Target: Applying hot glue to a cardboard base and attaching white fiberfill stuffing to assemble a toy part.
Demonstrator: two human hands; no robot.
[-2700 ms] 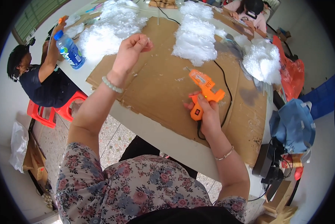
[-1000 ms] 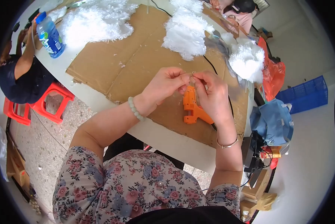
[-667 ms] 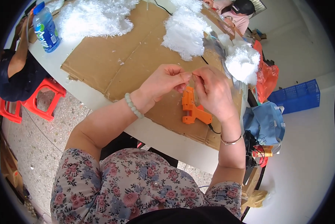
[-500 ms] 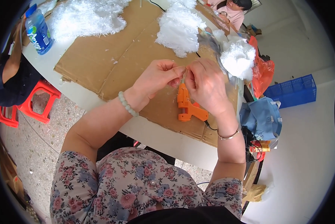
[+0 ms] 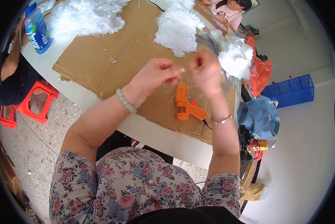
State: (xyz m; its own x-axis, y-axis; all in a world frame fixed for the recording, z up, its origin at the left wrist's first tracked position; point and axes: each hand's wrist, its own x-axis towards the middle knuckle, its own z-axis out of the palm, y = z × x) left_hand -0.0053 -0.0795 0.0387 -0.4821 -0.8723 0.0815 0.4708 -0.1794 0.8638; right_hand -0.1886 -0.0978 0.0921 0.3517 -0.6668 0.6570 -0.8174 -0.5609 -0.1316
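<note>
My left hand (image 5: 158, 73) is closed in a pinch, thumb against forefinger. A tiny pale bit shows at its fingertips, too small to name. To its right, a short gap away, my right hand (image 5: 205, 72) is raised with curled fingers and smeared by motion. What it holds, if anything, cannot be made out. Below and between the hands, an orange glue gun (image 5: 188, 103) lies on the cardboard sheet (image 5: 100, 61), its nozzle toward my left fingertips. Beyond the hands is a clump of white fringed material (image 5: 176, 31).
More white fringe (image 5: 87, 18) lies at the far left, near a blue-capped bottle (image 5: 38, 31). At right are another white tuft (image 5: 236, 54), a red plastic bag (image 5: 260, 71), a blue cloth bag (image 5: 260, 117) and a blue crate (image 5: 290, 90). Red stools (image 5: 37, 100) stand left; another person (image 5: 229, 15) sits opposite.
My hands, together at the fingertips before, are now apart. The right hand has pulled slightly up and away to the right; the left stays nearly in place. The glue gun lies as before.
</note>
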